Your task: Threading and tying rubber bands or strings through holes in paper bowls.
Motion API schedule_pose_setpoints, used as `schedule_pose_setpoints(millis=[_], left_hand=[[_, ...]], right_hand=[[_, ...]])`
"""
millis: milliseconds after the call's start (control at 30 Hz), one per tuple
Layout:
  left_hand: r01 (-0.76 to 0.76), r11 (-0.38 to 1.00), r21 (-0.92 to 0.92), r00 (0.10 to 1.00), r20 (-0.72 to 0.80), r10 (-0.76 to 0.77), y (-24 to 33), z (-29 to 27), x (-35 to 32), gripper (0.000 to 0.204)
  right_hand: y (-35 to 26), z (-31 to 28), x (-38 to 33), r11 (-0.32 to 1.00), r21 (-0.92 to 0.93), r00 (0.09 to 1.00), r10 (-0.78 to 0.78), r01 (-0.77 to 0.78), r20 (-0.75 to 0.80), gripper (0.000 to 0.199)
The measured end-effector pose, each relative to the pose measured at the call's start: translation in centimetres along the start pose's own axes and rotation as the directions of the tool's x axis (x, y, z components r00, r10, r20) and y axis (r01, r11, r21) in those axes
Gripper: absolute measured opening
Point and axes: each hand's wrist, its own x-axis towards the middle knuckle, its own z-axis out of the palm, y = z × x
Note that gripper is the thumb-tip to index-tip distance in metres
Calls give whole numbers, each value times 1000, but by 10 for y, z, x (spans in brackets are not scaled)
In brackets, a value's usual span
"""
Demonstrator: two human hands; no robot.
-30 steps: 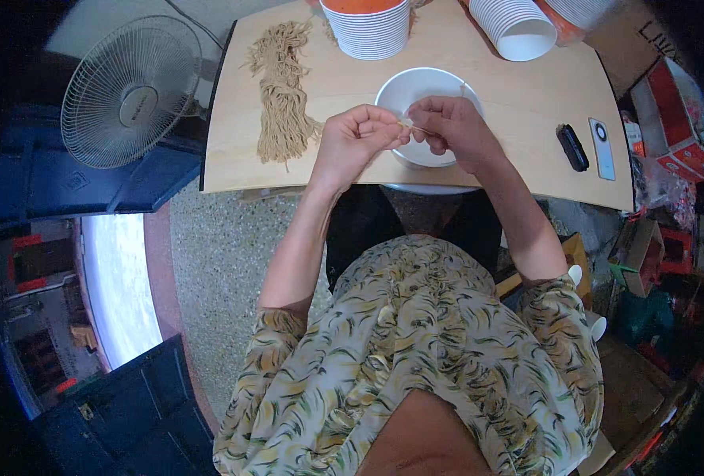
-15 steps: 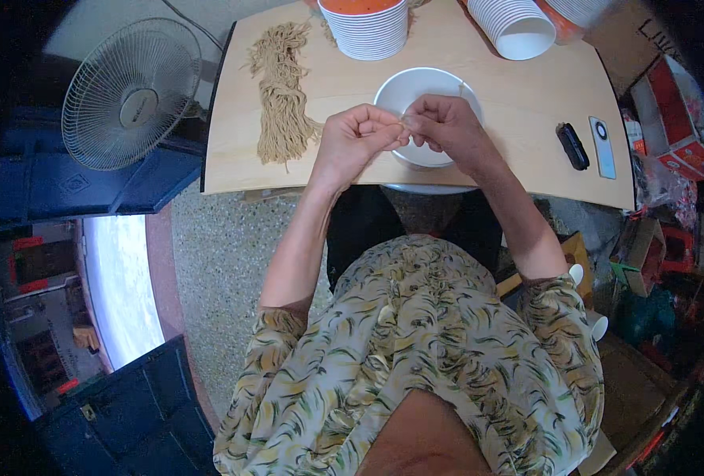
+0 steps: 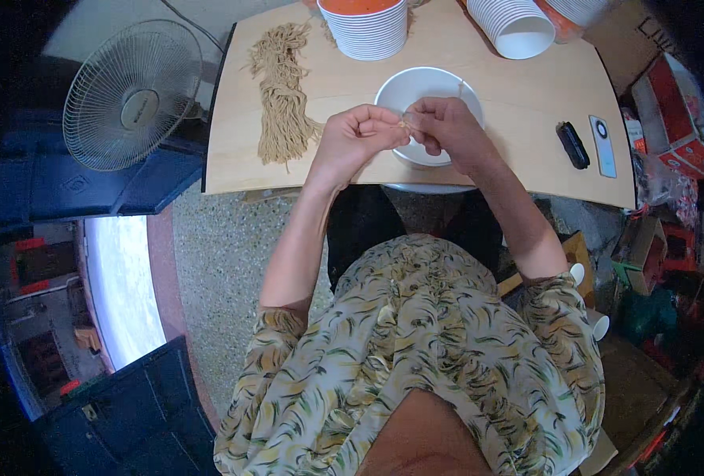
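Hands meet over the white bowl (image 3: 415, 87) in the upper centre of the frame: left hand (image 3: 357, 139) and right hand (image 3: 447, 131) both pinched shut on a small tan strand (image 3: 406, 124) held between the fingertips, right above the bowl's near rim. Strand is tiny, can't tell its exact shape or whether it's being split or peeled. Bowl sits on the wooden table (image 3: 518, 103) and looks nearly empty, only a thin stalk-like piece leaning at its upper right rim, so little seems sorted into it so far. Big pile of tan noodle-like strands (image 3: 282, 95) lies untouched in the upper left of the table, well apart from the hands; judging by that, most of the work is left. Stack of white bowls with orange inside (image 3: 365, 24) at top centre, stack of white cups (image 3: 514, 24) lying on its side at upper right. Black small device (image 3: 571, 144) and pale phone (image 3: 602, 145) side by side at right edge of table. Electric fan (image 3: 130, 95) off the table at upper left.
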Motion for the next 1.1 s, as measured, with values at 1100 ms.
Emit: schedule_pose_setpoints(millis=[1100], left_hand=[[-26, 1000, -11, 998, 61, 26, -5, -4, -3, 26]], right_hand=[[4, 0, 2, 971, -137, 965, -214, 194, -148, 14]])
